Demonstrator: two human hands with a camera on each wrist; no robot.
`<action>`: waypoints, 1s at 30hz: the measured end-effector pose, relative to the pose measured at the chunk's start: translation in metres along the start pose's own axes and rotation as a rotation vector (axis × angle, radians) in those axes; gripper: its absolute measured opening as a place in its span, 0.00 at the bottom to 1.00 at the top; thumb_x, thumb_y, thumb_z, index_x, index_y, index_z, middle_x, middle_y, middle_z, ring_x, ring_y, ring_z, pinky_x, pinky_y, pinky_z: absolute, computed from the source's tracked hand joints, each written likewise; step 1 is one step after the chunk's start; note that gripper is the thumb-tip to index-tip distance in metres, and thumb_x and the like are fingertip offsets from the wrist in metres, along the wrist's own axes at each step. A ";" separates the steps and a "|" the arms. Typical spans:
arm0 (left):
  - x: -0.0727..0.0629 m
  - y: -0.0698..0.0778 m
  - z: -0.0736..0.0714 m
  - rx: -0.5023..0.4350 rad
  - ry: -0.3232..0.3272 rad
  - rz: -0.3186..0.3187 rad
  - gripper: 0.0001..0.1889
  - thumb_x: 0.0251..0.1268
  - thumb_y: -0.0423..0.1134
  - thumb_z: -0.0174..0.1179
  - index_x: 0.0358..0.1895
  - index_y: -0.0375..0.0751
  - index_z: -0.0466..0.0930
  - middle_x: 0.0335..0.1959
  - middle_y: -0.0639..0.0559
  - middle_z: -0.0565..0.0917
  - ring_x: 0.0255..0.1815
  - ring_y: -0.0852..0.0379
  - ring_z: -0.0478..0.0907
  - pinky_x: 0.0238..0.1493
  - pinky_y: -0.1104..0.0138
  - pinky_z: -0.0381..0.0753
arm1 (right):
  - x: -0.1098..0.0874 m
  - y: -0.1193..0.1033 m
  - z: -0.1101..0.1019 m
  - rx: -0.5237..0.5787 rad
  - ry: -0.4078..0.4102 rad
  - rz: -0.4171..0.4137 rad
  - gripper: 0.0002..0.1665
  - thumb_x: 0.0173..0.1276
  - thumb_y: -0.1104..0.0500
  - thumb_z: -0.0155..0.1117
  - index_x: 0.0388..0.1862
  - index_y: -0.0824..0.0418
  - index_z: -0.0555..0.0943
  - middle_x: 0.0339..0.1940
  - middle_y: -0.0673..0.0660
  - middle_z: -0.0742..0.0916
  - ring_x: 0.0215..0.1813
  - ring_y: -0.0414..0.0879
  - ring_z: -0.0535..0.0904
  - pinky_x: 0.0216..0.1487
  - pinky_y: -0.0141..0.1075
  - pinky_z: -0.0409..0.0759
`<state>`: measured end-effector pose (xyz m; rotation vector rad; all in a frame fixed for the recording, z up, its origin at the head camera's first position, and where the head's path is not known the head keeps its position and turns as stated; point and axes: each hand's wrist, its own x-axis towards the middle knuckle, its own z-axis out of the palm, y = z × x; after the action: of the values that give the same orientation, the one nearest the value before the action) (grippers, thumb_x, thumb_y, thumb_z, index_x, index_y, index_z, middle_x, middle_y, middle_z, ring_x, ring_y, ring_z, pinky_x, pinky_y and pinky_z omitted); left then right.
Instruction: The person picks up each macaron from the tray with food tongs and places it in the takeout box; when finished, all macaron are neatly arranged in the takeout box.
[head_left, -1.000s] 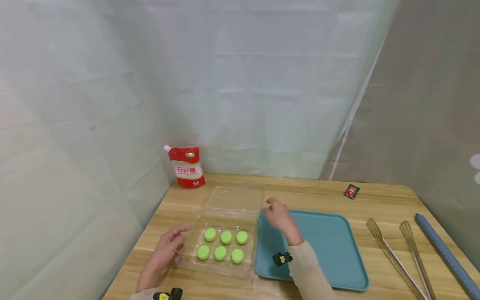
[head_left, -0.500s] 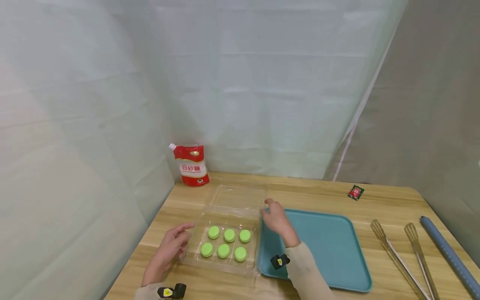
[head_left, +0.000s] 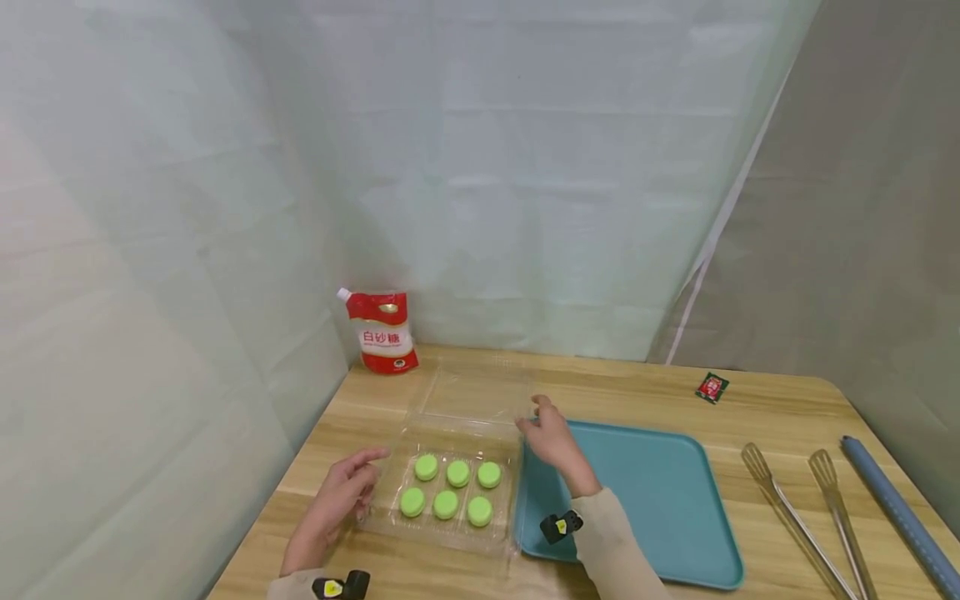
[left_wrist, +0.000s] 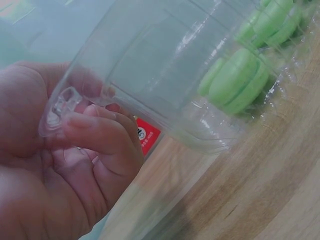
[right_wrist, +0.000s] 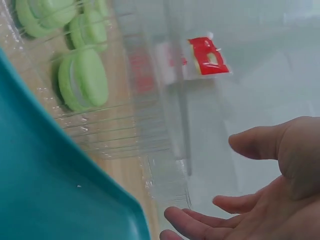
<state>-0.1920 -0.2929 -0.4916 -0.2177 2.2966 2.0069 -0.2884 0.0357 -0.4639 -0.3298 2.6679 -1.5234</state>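
Green macarons sit in two rows inside a clear plastic box, whose clear lid lies folded back toward the wall. My left hand holds the box's near left corner; in the left wrist view, curled fingers grip the small moulded tab there. My right hand hovers by the hinge side on the right, above the far left corner of a teal tray. In the right wrist view, that hand has its thumb and fingers spread apart, with nothing between them.
A red and white sugar pouch stands at the back left against the cloth wall. Toward the right lie a small red and green packet, metal tongs with slotted ends, and a blue rod.
The head view has shifted slightly, so everything sits a little further right. My right hand has come a little left, closer to the lid's edge. The left hand keeps its hold.
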 end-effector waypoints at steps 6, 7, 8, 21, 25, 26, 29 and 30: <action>-0.001 -0.001 0.000 -0.019 0.002 -0.001 0.26 0.67 0.26 0.48 0.69 0.28 0.68 0.19 0.51 0.66 0.17 0.61 0.61 0.16 0.72 0.63 | -0.004 -0.006 -0.005 0.051 0.027 -0.030 0.41 0.76 0.56 0.58 0.75 0.77 0.53 0.60 0.76 0.75 0.56 0.66 0.78 0.45 0.53 0.81; -0.001 -0.001 -0.001 -0.020 0.001 -0.001 0.26 0.67 0.26 0.48 0.69 0.28 0.68 0.19 0.51 0.66 0.17 0.61 0.61 0.16 0.72 0.63 | -0.005 -0.008 -0.006 0.056 0.032 -0.033 0.42 0.76 0.56 0.58 0.76 0.77 0.52 0.59 0.75 0.76 0.56 0.65 0.79 0.45 0.52 0.81; -0.001 -0.001 0.000 -0.021 0.000 -0.002 0.26 0.67 0.26 0.48 0.69 0.28 0.68 0.19 0.51 0.66 0.17 0.61 0.61 0.16 0.72 0.63 | -0.006 -0.009 -0.008 0.062 0.037 -0.037 0.42 0.76 0.56 0.58 0.76 0.77 0.51 0.58 0.74 0.76 0.55 0.65 0.79 0.44 0.52 0.81; 0.001 -0.003 0.000 0.009 0.000 0.003 0.27 0.68 0.27 0.48 0.71 0.28 0.67 0.19 0.51 0.67 0.17 0.60 0.62 0.17 0.72 0.65 | -0.018 -0.026 -0.027 0.085 0.033 -0.080 0.41 0.77 0.54 0.58 0.77 0.72 0.53 0.63 0.71 0.75 0.62 0.65 0.74 0.54 0.56 0.78; 0.000 -0.003 0.000 0.005 0.008 0.001 0.27 0.67 0.27 0.48 0.70 0.28 0.68 0.19 0.51 0.67 0.17 0.60 0.62 0.17 0.72 0.64 | -0.024 -0.034 -0.032 0.061 0.037 -0.130 0.37 0.77 0.54 0.59 0.76 0.70 0.59 0.63 0.70 0.76 0.62 0.65 0.74 0.55 0.57 0.77; 0.000 -0.003 0.000 0.004 0.010 0.002 0.27 0.67 0.27 0.48 0.70 0.27 0.68 0.19 0.51 0.67 0.17 0.60 0.62 0.17 0.72 0.64 | -0.025 -0.035 -0.033 0.052 0.037 -0.138 0.36 0.77 0.55 0.59 0.75 0.70 0.61 0.63 0.69 0.77 0.62 0.64 0.75 0.55 0.56 0.78; 0.000 -0.002 0.001 -0.006 0.008 0.005 0.26 0.67 0.27 0.48 0.69 0.27 0.68 0.19 0.51 0.66 0.17 0.60 0.61 0.16 0.72 0.63 | -0.029 -0.039 -0.036 0.028 0.032 -0.173 0.32 0.77 0.56 0.59 0.73 0.68 0.65 0.62 0.68 0.78 0.59 0.62 0.77 0.53 0.54 0.79; 0.000 -0.002 0.001 -0.009 0.006 0.007 0.26 0.67 0.27 0.48 0.69 0.27 0.68 0.19 0.51 0.66 0.17 0.60 0.61 0.16 0.72 0.63 | -0.030 -0.040 -0.037 0.024 0.035 -0.186 0.30 0.77 0.57 0.59 0.72 0.68 0.67 0.61 0.67 0.78 0.58 0.61 0.78 0.53 0.53 0.79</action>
<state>-0.1921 -0.2922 -0.4942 -0.2166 2.2951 2.0232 -0.2582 0.0535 -0.4128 -0.5693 2.7096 -1.6223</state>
